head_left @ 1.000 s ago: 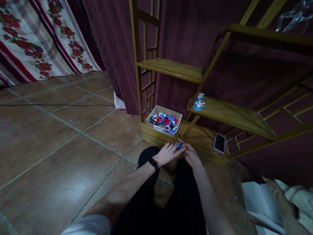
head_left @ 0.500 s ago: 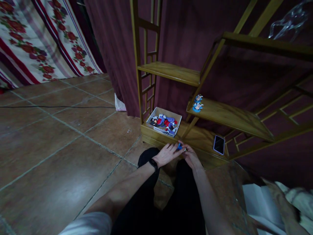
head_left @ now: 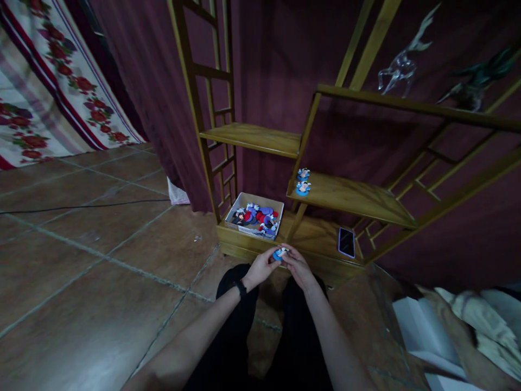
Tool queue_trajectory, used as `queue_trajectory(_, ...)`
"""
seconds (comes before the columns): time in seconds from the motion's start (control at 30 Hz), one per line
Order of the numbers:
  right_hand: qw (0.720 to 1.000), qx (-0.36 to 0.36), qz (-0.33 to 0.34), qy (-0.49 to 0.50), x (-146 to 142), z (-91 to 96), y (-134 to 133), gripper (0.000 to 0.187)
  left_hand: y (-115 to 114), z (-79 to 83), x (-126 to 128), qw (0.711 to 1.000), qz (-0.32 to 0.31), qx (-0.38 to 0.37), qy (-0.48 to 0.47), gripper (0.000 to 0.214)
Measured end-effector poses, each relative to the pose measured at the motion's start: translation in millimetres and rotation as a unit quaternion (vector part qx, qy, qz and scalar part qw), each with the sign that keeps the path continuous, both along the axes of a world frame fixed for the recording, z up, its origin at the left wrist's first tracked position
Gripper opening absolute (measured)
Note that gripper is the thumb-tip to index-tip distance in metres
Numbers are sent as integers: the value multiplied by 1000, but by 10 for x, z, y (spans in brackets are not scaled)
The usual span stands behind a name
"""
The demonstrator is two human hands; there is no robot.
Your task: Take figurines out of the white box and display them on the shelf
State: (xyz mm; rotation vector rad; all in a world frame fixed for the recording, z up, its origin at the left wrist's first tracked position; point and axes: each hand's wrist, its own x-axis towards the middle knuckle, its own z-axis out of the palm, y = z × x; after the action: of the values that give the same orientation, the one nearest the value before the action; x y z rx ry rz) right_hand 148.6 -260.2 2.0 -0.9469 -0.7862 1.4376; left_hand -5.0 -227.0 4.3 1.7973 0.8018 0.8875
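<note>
My left hand [head_left: 261, 266] and my right hand [head_left: 298, 267] meet in front of my knees, both pinched on one small blue figurine [head_left: 280, 253]. A black band sits on my left wrist. Just beyond the hands, a white box [head_left: 254, 215] filled with several red, blue and purple figurines rests on the bottom board of a wooden shelf unit [head_left: 325, 239]. Two more blue figurines [head_left: 303, 182] stand at the left end of the middle shelf [head_left: 354, 196].
A phone [head_left: 346, 241] lies on the bottom board to the right of the box. A clear deer ornament [head_left: 401, 61] stands on the top shelf. A dark red curtain hangs behind. White papers [head_left: 425, 331] and cloth lie at lower right. A cable crosses the tiled floor at left.
The view has tilted up and shifted, showing the top shelf ornaments. Both hands have lifted the blue figurine slightly and stay closed on it.
</note>
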Motion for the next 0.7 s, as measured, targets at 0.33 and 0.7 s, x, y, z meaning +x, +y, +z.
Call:
queue_trajectory(0.33, 998, -15, -55, -15, -8, -168, 118, 37, 222, -52, -8, 940, -87, -308, -119, 42)
queue_trajectory(0.7, 992, -22, -100, -74, -20, -179, 149, 39, 202, -45, 32, 917, -49, -372, -135, 46)
